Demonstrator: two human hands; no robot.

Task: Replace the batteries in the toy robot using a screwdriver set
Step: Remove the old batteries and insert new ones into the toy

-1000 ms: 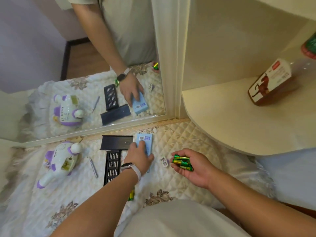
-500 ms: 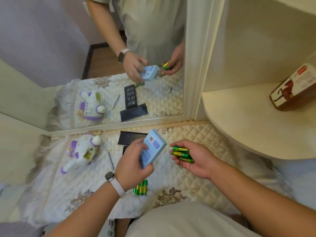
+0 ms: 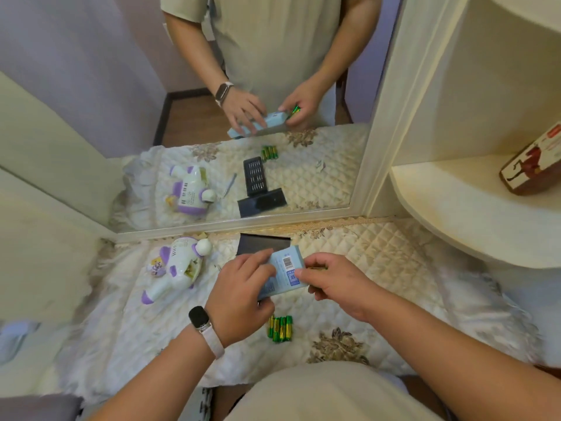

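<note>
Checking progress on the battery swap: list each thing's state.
toy robot: lying on its side, battery bay looks open.
blue box: gripped by left hand, thumb of right hand on it.
held batteries: inside right hand's curled fingers.
loose batteries: lying side by side on cloth.

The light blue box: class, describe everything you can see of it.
The light blue box is a flat carton, seemingly cardboard, with a barcode label on its upper face. It is held tilted above the quilted cloth: the left hand grips its left end, the right hand pinches its right edge.
</note>
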